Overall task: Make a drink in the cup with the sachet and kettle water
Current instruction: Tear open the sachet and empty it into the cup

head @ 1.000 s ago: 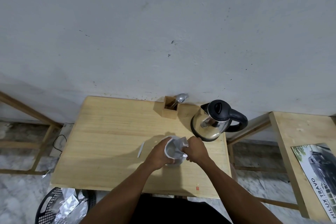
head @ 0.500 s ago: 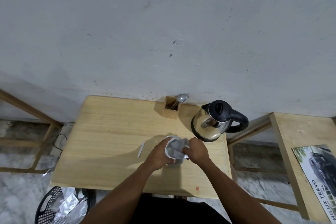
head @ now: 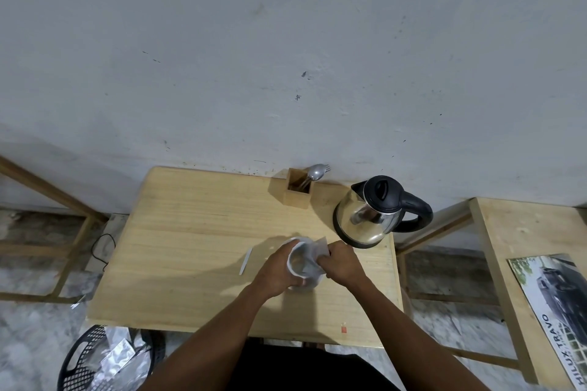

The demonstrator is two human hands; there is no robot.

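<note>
Near the viewer, the left hand [head: 275, 270] wraps around the white cup [head: 303, 276] on the table [head: 178, 247], steadying it. The right hand [head: 341, 262] pinches the silvery sachet [head: 313, 255], tilted over the cup mouth; whether powder lies inside the cup cannot be told. The sachet looks light, thin and crinkly, best held by its lower edge and corners. A torn strip [head: 246, 260] lies left of the left hand. Beyond the right hand stands the steel kettle [head: 370, 216], lid shut, probably heavy, to be lifted by its black handle. Farther off, a wooden holder [head: 298, 192] contains cutlery.
</note>
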